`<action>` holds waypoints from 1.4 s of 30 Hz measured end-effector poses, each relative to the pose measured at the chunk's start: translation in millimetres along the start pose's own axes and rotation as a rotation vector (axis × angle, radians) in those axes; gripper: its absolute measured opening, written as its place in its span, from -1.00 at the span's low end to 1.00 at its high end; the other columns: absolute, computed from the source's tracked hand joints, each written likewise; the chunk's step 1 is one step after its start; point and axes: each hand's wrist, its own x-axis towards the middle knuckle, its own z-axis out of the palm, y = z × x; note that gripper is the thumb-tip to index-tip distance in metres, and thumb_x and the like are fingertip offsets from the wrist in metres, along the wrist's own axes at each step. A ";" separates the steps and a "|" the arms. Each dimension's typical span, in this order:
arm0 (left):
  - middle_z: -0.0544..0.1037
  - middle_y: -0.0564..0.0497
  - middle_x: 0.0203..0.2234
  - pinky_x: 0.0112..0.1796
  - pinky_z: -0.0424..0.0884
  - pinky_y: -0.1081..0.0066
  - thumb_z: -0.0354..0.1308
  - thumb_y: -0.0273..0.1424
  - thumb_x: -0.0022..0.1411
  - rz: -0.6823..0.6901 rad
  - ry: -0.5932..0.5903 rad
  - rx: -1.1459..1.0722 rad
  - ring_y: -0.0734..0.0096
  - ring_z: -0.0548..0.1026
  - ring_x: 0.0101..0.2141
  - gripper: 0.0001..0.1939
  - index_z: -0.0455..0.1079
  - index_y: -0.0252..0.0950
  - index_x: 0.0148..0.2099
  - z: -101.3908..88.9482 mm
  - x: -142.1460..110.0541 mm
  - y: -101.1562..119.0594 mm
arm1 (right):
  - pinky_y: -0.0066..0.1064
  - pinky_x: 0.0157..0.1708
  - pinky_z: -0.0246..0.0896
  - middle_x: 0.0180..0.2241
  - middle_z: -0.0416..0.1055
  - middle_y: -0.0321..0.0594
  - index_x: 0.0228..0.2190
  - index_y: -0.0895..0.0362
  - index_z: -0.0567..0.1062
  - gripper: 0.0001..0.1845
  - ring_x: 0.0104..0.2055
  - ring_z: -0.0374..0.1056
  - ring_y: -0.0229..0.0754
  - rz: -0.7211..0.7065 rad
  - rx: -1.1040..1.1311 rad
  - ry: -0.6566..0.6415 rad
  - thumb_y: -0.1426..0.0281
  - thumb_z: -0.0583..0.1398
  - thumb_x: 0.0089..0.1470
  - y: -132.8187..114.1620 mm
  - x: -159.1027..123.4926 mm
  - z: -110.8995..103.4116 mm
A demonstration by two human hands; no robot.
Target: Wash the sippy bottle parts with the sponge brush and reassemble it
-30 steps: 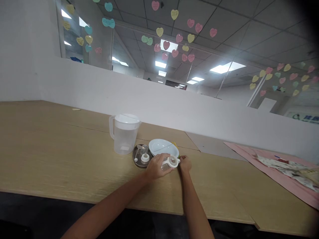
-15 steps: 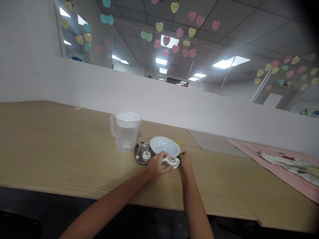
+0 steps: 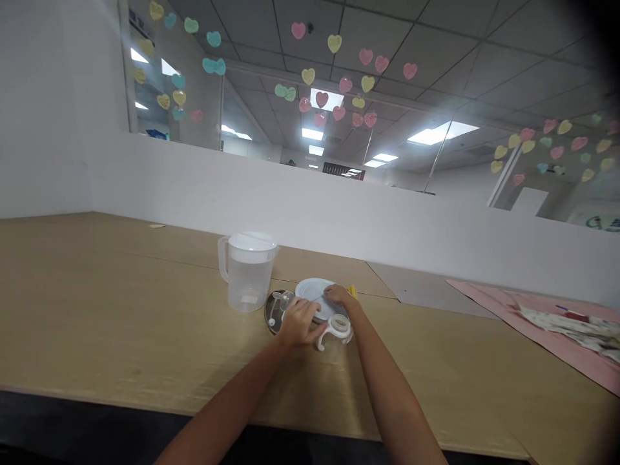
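Observation:
A clear baby bottle with a white handled collar (image 3: 340, 325) stands upright on the table, its mouth uncovered. Beside its left handle is my left hand (image 3: 299, 321), fingers apart and thumb close to the handle; whether they touch is unclear. My right hand (image 3: 338, 295) reaches over the white bowl (image 3: 310, 288), fingertips bunched and down inside it. What they pinch, if anything, is hidden. Left of the bowl lies a round dark metal tray (image 3: 269, 319) with a clear domed cap (image 3: 286, 299) and a straw piece (image 3: 272, 313), partly behind my left hand.
A lidded clear pitcher (image 3: 250, 278) stands behind the tray on the left. Something yellow (image 3: 352, 292) shows behind the bowl's right side. To the far right, a pink cloth (image 3: 489, 303) carries folded patterned fabric (image 3: 557, 321). A white wall (image 3: 194, 187) runs along the table's back.
The bottle has gone from my left hand's grip to standing on the table, and the left fingers have spread. My right hand has moved left from beside the bowl into it. The view has tilted up slightly.

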 end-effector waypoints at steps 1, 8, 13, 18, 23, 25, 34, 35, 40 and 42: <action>0.46 -0.06 -0.46 -0.28 0.20 0.32 -0.08 -0.23 0.17 -0.098 0.001 0.062 0.33 0.40 -0.38 -0.73 0.30 -0.32 -0.31 -3.1 1.3 -6.9 | -0.44 -0.38 0.21 -0.49 0.49 -0.18 -0.52 0.15 0.53 -0.88 -0.42 0.37 -0.18 0.020 0.046 0.018 0.51 0.19 -0.21 0.9 3.2 1.7; 0.47 -0.18 -0.30 -0.27 0.27 0.39 -0.14 -0.52 0.19 -0.754 -0.416 0.351 0.29 0.43 -0.25 -0.77 0.30 -0.38 -0.16 -10.9 1.1 -54.0 | -0.40 -0.34 0.28 -0.41 0.49 -0.17 -0.41 0.17 0.50 -0.79 -0.40 0.40 -0.23 0.183 0.507 0.318 0.44 0.09 -0.10 26.6 -6.1 -9.9; 0.48 -0.23 -0.28 -0.29 0.33 0.37 -0.04 -0.55 0.13 -0.797 -0.572 0.305 0.23 0.46 -0.24 -0.76 0.34 -0.40 -0.14 -6.7 -2.3 -59.8 | -0.49 -0.37 0.34 -0.40 0.49 -0.21 -0.41 0.16 0.47 -0.84 -0.43 0.40 -0.31 0.205 1.082 0.434 0.38 0.15 -0.11 36.3 -35.7 -13.4; 0.51 -0.24 -0.34 -0.28 0.35 0.37 0.00 -0.56 0.11 -0.805 -0.638 0.293 0.19 0.47 -0.25 -0.81 0.43 -0.41 -0.27 -2.0 -0.5 -61.8 | -0.58 -0.39 0.35 -0.46 0.48 -0.26 -0.50 0.16 0.47 -0.81 -0.45 0.39 -0.35 0.198 1.701 0.390 0.47 0.30 -0.31 33.3 -51.6 -8.2; 0.50 -0.24 -0.31 -0.28 0.35 0.35 0.02 -0.55 0.09 -0.811 -0.623 0.299 0.17 0.47 -0.25 -0.80 0.41 -0.40 -0.23 -6.7 2.9 -56.8 | -0.61 -0.39 0.35 -0.46 0.48 -0.26 -0.48 0.17 0.47 -0.83 -0.44 0.39 -0.36 0.189 1.779 0.391 0.50 0.29 -0.27 34.0 -56.1 -8.9; 0.50 -0.23 -0.31 -0.28 0.34 0.35 0.00 -0.56 0.10 -0.808 -0.595 0.300 0.17 0.47 -0.24 -0.79 0.39 -0.37 -0.21 -12.4 6.2 -53.2 | -0.64 -0.40 0.35 -0.47 0.48 -0.25 -0.49 0.18 0.47 -0.83 -0.44 0.40 -0.36 0.213 1.796 0.383 0.52 0.29 -0.27 36.4 -57.3 -8.0; 0.50 -0.10 -0.24 -0.19 0.35 0.37 -0.06 -0.51 0.17 -0.582 -0.055 0.048 0.32 0.46 -0.21 -0.76 0.38 -0.27 -0.16 -28.0 22.2 -42.1 | -0.65 -0.37 0.36 -0.48 0.47 -0.30 -0.47 0.15 0.44 -0.82 -0.41 0.40 -0.38 0.176 1.898 0.421 0.57 0.26 -0.22 36.1 -58.2 -13.8; 0.50 -0.07 -0.23 -0.18 0.35 0.38 -0.05 -0.48 0.17 -0.537 0.055 -0.084 0.35 0.45 -0.20 -0.78 0.40 -0.27 -0.20 -26.7 23.1 -39.9 | -0.65 -0.37 0.36 -0.49 0.47 -0.30 -0.47 0.15 0.44 -0.82 -0.41 0.40 -0.38 0.183 1.912 0.420 0.58 0.26 -0.22 34.5 -58.5 -15.2; 0.53 -0.08 -0.25 -0.20 0.41 0.36 0.09 -0.37 0.07 -0.633 0.192 -0.677 0.34 0.49 -0.24 -0.78 0.43 -0.33 -0.22 -13.2 27.8 -24.4 | -0.64 -0.30 0.35 -0.48 0.46 -0.32 -0.46 0.13 0.42 -0.82 -0.40 0.40 -0.39 0.188 1.905 0.388 0.55 0.27 -0.22 30.8 -59.5 -18.1; 0.53 -0.11 -0.24 -0.18 0.40 0.34 0.13 -0.33 0.03 -0.708 0.135 -0.836 0.31 0.49 -0.23 -0.72 0.42 -0.36 -0.20 -6.7 29.2 -19.4 | -0.64 -0.27 0.33 -0.46 0.46 -0.32 -0.46 0.12 0.43 -0.82 -0.39 0.40 -0.40 0.177 1.890 0.390 0.53 0.27 -0.22 30.8 -60.2 -18.8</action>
